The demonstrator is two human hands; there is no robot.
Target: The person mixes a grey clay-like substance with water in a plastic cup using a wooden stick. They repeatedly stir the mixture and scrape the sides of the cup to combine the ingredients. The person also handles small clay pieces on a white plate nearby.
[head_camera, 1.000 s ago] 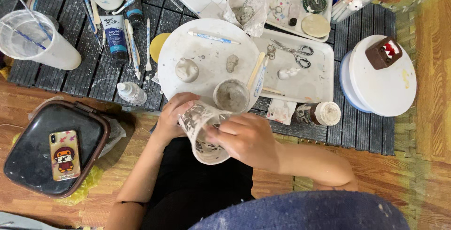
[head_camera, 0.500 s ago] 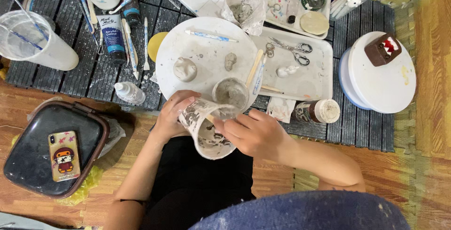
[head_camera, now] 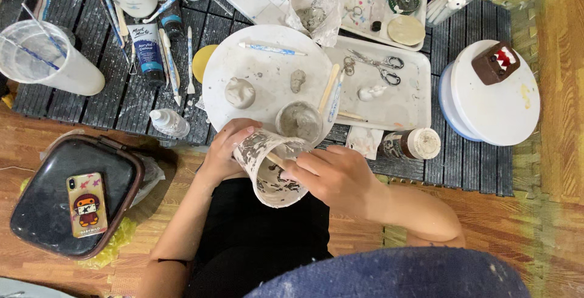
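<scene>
A clay-smeared plastic cup (head_camera: pixel 271 170) was held tilted above the lap by the left hand (head_camera: pixel 225 149), fingers wrapped round it. A wooden stick (head_camera: pixel 277 162) was gripped inside it by the right hand (head_camera: pixel 331 176). Scraping seemed underway; steady support would be needed.

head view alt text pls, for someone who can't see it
Seen from above, a left hand tilts a clay-smeared plastic cup while the right hand works a wooden stick inside it, beside a round white plate.
</scene>
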